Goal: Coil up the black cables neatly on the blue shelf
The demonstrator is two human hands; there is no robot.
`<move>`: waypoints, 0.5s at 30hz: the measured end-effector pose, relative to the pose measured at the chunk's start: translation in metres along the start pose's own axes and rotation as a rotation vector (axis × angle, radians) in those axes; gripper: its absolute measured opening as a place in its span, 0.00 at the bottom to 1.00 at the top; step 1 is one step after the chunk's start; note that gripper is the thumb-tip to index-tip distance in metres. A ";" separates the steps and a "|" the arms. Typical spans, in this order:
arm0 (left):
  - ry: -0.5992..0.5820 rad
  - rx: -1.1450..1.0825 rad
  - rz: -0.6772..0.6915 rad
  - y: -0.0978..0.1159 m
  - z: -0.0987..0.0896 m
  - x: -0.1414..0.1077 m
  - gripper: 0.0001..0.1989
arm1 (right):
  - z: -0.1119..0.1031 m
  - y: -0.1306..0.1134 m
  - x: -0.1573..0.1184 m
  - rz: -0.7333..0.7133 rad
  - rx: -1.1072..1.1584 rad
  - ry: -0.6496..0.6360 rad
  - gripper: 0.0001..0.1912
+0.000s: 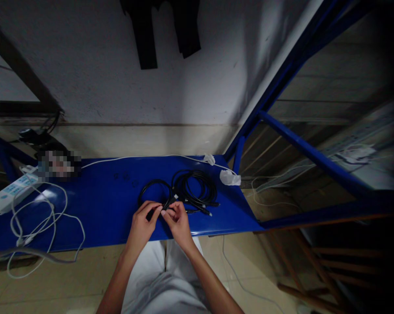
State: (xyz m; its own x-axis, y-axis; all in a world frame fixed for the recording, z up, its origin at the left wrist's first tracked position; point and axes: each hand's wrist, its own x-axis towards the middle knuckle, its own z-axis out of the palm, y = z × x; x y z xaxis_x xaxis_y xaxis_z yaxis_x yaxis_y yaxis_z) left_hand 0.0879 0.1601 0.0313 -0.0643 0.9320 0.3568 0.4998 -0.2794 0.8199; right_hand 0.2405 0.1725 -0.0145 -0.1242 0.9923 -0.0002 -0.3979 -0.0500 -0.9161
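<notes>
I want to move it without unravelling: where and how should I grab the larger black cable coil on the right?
Take the black cable coil from above, probably across its right side: it lies flat, strands bunch closely there, and connector ends stick out along the near side.

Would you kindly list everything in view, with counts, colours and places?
shiny blue tabletop: one, blue, across centre
looped black cable: one, black, tabletop's near middle
coiled black cables: several, black, right of loop
white plastic power strip: one, white, far left
tangled white cord: count unclear, white, left
crumpled white scraps: two, white, tabletop's far right
hanging dark cloth: one, black, top centre
blue metal frame: count unclear, blue, both ends
slatted wooden furniture: one, brown, lower right
thin grey cord: one, grey, lower right
left hand: one, bare, pinching looped cable
right hand: one, bare, pinching looped cable
</notes>
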 end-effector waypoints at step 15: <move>0.157 0.034 0.101 0.007 0.004 -0.008 0.05 | 0.003 -0.002 -0.001 -0.002 -0.019 0.017 0.21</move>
State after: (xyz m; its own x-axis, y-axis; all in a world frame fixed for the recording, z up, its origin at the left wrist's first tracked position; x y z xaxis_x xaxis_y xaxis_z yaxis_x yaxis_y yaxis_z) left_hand 0.0954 0.1518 0.0329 -0.1446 0.8512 0.5045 0.5396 -0.3596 0.7613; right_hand 0.2382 0.1715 -0.0115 -0.1082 0.9941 -0.0052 -0.3809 -0.0463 -0.9234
